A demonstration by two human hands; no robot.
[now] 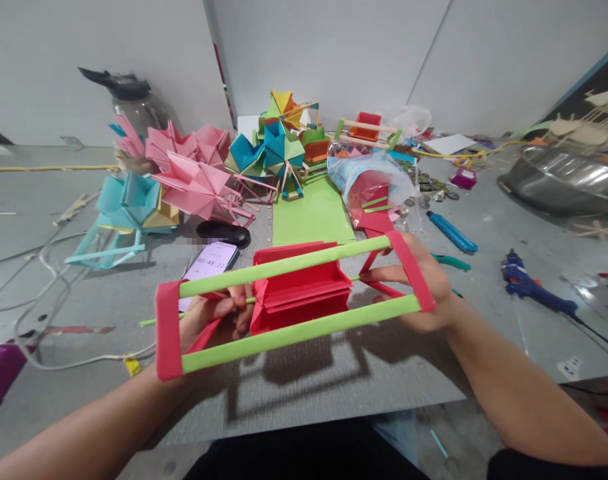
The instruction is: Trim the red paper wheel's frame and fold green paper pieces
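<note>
We hold the paper frame (294, 293) above the floor (304, 373), our left hand (214, 320) and right hand (424, 283) each closed on an end. Beyond lie a phone (210, 261), green sheet (311, 213), glue gun (531, 283) and paper models (199, 180).

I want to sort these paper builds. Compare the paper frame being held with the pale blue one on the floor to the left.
The held frame has green rails, red ends and a red box; the pale blue frame is blue throughout. The held frame is raised between the left hand and right hand; the blue frame rests on the floor. Both are folded paper.
</note>
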